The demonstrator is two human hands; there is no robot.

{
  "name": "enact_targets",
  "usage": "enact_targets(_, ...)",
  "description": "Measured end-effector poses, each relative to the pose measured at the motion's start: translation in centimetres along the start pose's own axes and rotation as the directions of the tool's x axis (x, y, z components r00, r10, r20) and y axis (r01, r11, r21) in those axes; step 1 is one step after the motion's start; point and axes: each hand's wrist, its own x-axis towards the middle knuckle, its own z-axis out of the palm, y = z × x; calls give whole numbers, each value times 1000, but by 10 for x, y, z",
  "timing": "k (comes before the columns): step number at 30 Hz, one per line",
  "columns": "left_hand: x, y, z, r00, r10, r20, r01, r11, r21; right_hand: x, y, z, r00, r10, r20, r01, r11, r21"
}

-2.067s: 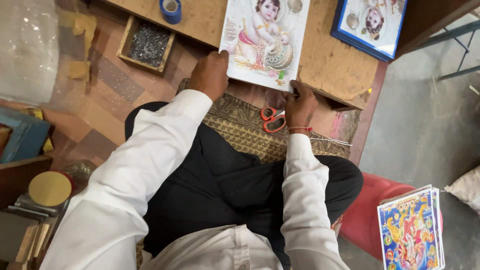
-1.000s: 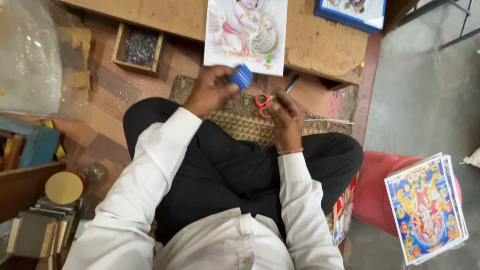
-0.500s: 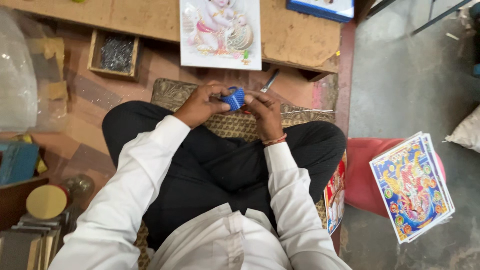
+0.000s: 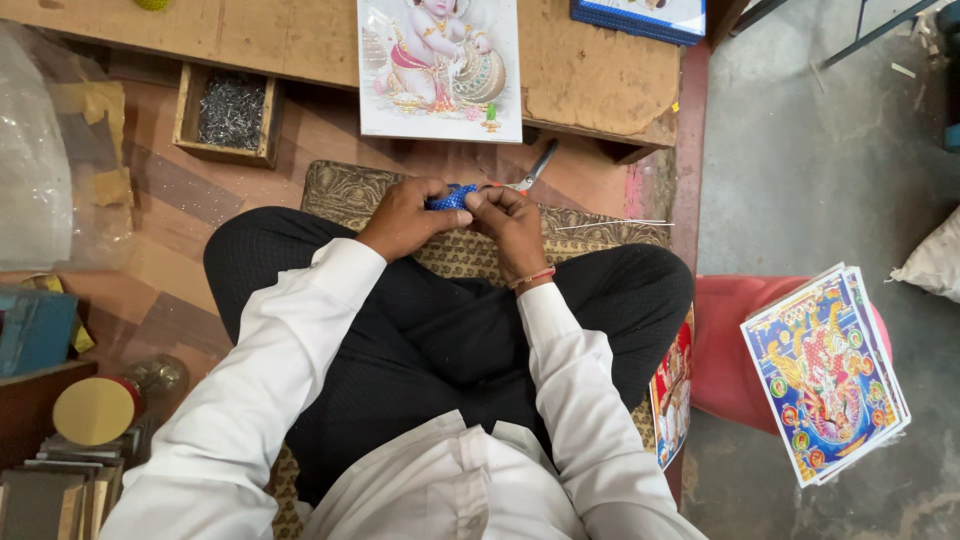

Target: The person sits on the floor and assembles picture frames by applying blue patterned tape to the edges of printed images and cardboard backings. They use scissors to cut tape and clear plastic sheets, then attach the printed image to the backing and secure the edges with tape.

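- A workshop floor of worn wood boards meets grey concrete on the right; a low brown fibreboard counter (image 4: 590,70) runs along the top of the view, and the person sits cross-legged before it on a woven patterned mat (image 4: 350,190).
- The left hand (image 4: 405,218) and the right hand (image 4: 510,222) meet over the lap, both closed on a small blue dotted roll of tape (image 4: 452,197) pinched between the fingertips.
- Just beyond the right hand, orange-handled scissors (image 4: 530,172) lie on the mat's far edge, blades pointing toward the counter.
- A glossy printed picture of a seated child figure with a pot (image 4: 440,65) lies flat on the counter, its lower edge hanging over the front.
- A blue-framed picture (image 4: 640,18) sits at the counter's far right corner.
- Left of the mat, a shallow wooden box of small dark nails (image 4: 228,112) rests on the floor.
- To the right, a stack of colourful printed posters (image 4: 825,372) lies on a red stool (image 4: 720,350).
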Motion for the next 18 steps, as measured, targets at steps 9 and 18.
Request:
enact_targets(9,16,3,-26,987,-149,54,133,965,226,31,27,5,941,-173,-292,140,982,-130)
enact_targets(18,26,-32,-123,903,-412,-118,396,696,599,84,32,-25,767,-241,-595,278,960,-31)
